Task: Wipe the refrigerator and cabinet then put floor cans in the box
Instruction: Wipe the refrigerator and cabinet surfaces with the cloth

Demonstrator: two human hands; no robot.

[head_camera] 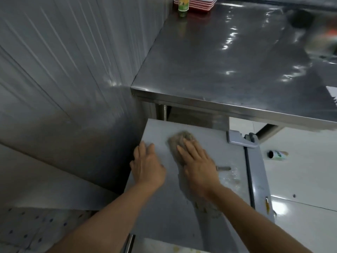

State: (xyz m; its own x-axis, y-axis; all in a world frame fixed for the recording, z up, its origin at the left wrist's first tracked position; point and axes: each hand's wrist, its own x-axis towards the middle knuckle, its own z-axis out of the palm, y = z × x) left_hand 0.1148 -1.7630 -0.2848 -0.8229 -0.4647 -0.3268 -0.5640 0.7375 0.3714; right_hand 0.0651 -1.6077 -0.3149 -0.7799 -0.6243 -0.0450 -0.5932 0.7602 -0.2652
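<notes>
I look down on the grey top of a small refrigerator [160,207]. My right hand [197,165] lies flat with straight fingers on a grey-brown cloth [179,141] and presses it against the top. To its left, my left hand [147,166] rests flat on the refrigerator top near the left edge, holding nothing. A can [277,155] lies on its side on the white floor to the right of the refrigerator. No box is in view.
A stainless steel table [228,61] stands behind the refrigerator, with a green-labelled bottle [182,5] and stacked red-and-white trays [198,3] at its far corner. A ribbed metal wall [63,61] rises on the left. White floor tiles [306,179] lie on the right.
</notes>
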